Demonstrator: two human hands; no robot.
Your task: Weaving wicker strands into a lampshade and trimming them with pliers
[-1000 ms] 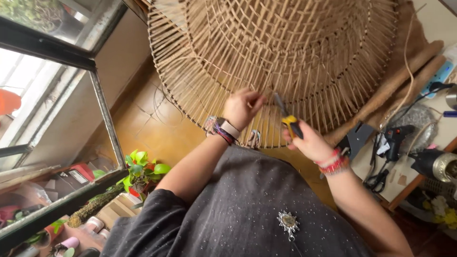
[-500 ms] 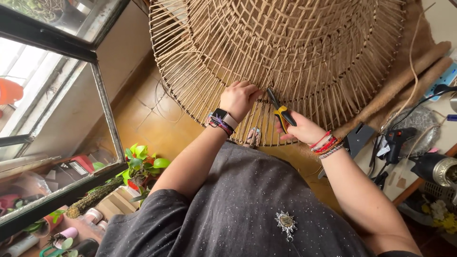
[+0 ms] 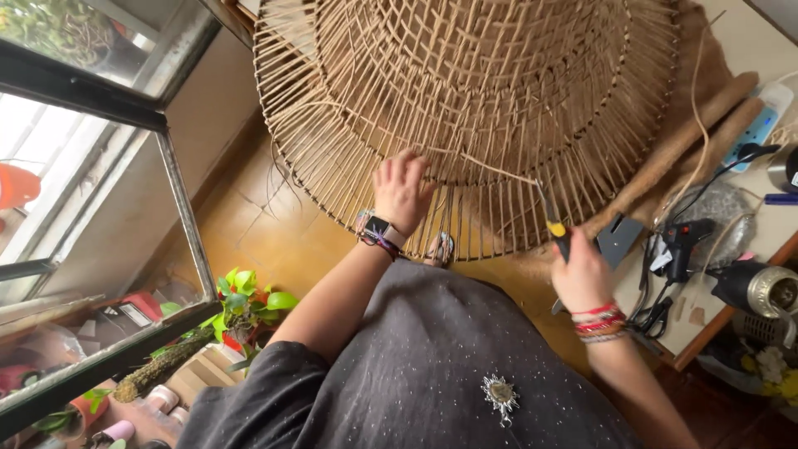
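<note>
Head view looks down on a large round woven cane frame (image 3: 474, 100), its thin pale spokes fanning out from tighter rings of weave toward an open rim. At the near rim, the left hand (image 3: 402, 191) has its fingers curled in among the spokes, pressed against the weave; whether they pinch a single strand cannot be told. A dark smartwatch (image 3: 379, 228) and thread bands circle that wrist. To the right and a little nearer the body, the right hand (image 3: 580, 278) is closed in a fist around the yellow-and-black handle of a slim tool (image 3: 551, 218), whose narrow metal tip points up to the rim and meets a loose cane strand (image 3: 497, 170) running slantwise back toward the left hand. Red and orange bracelets (image 3: 600, 323) stack on the right wrist. Beyond the right hand, on a light tabletop (image 3: 752, 241), lie a black glue gun (image 3: 683, 243), a flat dark triangular piece (image 3: 617, 239) and a shiny metal cylinder (image 3: 761, 288); two rough brown rolls (image 3: 698, 137) lie slantwise under the frame's edge. Left of the left hand, below, a leafy green plant (image 3: 249, 301) stands by a metal-framed window (image 3: 179, 199).
</note>
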